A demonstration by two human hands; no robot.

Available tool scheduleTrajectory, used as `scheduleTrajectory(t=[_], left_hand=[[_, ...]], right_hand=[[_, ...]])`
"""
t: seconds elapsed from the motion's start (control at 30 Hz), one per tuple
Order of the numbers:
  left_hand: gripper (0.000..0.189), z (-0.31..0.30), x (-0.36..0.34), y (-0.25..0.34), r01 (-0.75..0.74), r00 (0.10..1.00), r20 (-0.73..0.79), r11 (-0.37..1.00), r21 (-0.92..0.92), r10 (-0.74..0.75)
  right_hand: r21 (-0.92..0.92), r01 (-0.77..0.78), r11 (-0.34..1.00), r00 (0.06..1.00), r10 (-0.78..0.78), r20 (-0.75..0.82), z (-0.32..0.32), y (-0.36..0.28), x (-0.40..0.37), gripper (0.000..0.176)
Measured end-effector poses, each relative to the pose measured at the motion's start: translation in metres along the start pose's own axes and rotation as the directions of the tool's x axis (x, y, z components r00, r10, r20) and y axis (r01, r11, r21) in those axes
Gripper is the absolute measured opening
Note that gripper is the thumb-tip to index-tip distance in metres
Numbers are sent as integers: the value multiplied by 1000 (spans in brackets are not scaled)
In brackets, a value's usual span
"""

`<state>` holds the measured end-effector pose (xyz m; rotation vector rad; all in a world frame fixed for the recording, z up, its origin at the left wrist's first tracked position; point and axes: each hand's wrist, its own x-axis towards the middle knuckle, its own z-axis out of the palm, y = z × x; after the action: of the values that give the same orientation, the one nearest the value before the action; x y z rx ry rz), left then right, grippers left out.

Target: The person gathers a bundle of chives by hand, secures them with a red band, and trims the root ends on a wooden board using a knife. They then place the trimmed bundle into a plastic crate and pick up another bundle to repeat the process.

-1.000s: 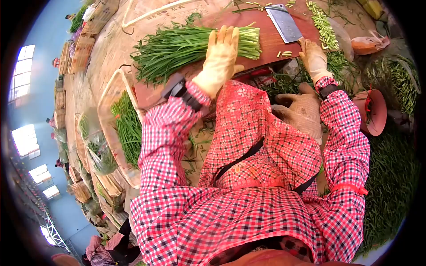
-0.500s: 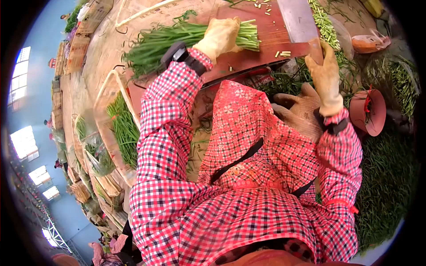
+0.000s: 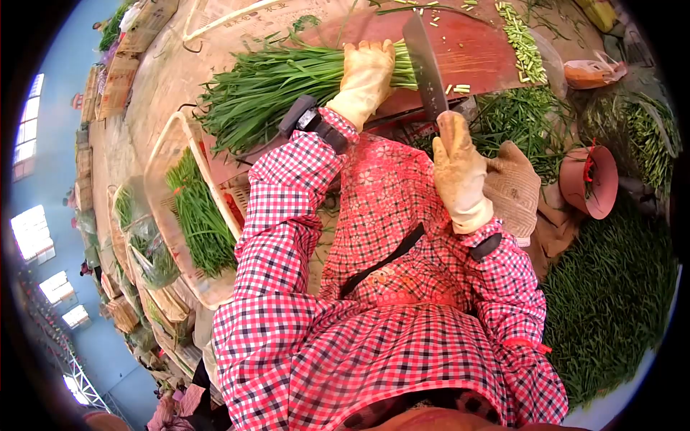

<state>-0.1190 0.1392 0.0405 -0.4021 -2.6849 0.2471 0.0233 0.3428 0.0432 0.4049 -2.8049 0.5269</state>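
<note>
My left hand (image 3: 366, 75), in a pale yellow glove, is wrapped round a thick bunch of garlic chives (image 3: 280, 86) near its stem end. The leaves spread out to the left of my wrist, and the pale stems poke out to the right of my fingers. My right hand (image 3: 458, 172), gloved the same way, grips the handle of a cleaver (image 3: 427, 68). Its broad blade points away from me and stands tilted right at the cut stem ends. Beneath lies a red cutting board (image 3: 474, 61) with short stem pieces (image 3: 523, 47) heaped along its right side.
At the left stands a cream plastic crate (image 3: 153, 169) with chives (image 3: 201, 223) in it. On the right are a pink spool (image 3: 591, 179), an orange bag (image 3: 593, 73) and a large mass of greens (image 3: 611, 302). Loose leaves (image 3: 514, 118) lie beside the board's near edge.
My right hand has brought the cleaver left and turned the blade from lying flat on the board to edge-on at the stems. My left hand still holds the bunch, shifted slightly.
</note>
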Motion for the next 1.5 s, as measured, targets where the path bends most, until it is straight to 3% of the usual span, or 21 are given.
scheduleTrajectory(t=[0.1,0.13,0.23,0.27,0.37,0.47,0.57,0.6,0.67,0.77,0.83,0.9,0.93,1.03,1.07,1.17,1.2,1.27,1.37,1.43,1.5], left_hand=[[88,-4,1,2,11,999,31,1000,4,-11],[88,-7,2,3,13,999,45,1000,8,-14],[100,-23,8,-14,-7,976,213,980,-197,50],[114,-35,12,-21,27,944,326,967,-252,59],[124,-38,7,-37,-43,978,194,982,-181,79],[127,-41,14,-37,-97,956,254,977,-189,144],[130,-37,19,-23,-89,928,337,971,-220,161],[130,-36,18,-22,-74,931,333,971,-228,149],[127,-37,10,-16,-63,938,317,969,-238,139],[114,-23,4,-12,-81,977,179,975,-209,119],[104,-23,7,-14,-88,977,168,969,-231,129],[91,-21,14,-17,-76,963,226,950,-303,149],[84,-19,19,-21,-66,955,252,939,-336,158],[67,-18,25,-27,-89,958,215,905,-416,192],[64,-17,25,-27,-77,955,229,900,-428,191],[57,-21,27,-28,-54,950,250,886,-461,188],[55,-23,27,-27,-52,952,245,883,-466,186],[49,-25,25,-24,-46,956,236,885,-463,173],[39,-21,25,-23,-39,962,224,894,-446,153],[37,-21,26,-22,-45,966,209,893,-448,154],[36,-23,27,-20,-41,966,212,895,-444,149]], right_hand=[[-30,34,999,991,-37,-125,31,7,-3,55],[-38,-36,999,999,37,18,31,-2,-7,54],[-318,70,945,995,-89,-47,38,-4,-4,55],[-417,72,906,997,-57,48,43,-4,-2,54],[-225,43,973,999,-42,7,42,-5,-2,54],[-237,68,969,993,-88,-74,36,-6,-4,56],[-54,-77,996,993,82,87,30,-14,-3,61],[-93,-46,995,998,49,27,30,-14,-7,60],[-173,13,985,996,-27,-83,32,-12,-15,57],[-118,-1,993,999,-4,-45,34,-9,-24,66],[315,-218,923,975,194,107,13,-17,-12,62],[193,-98,976,995,89,54,5,-14,-6,66],[265,-120,957,993,121,13,1,-17,-1,64],[67,14,998,989,-4,-148,-9,-18,15,57],[-56,-19,998,1000,18,-21,-18,-17,19,56],[-84,110,990,982,-121,-147,-15,-10,29,55],[-43,55,998,994,-59,-92,-14,-11,28,55],[-312,102,945,994,-107,2,-12,-16,27,55],[-413,164,896,969,-224,-101,-2,-14,33,59],[-353,46,935,999,-52,-9,-8,-26,35,63],[-325,75,943,994,-98,-55,-8,-24,37,59]])
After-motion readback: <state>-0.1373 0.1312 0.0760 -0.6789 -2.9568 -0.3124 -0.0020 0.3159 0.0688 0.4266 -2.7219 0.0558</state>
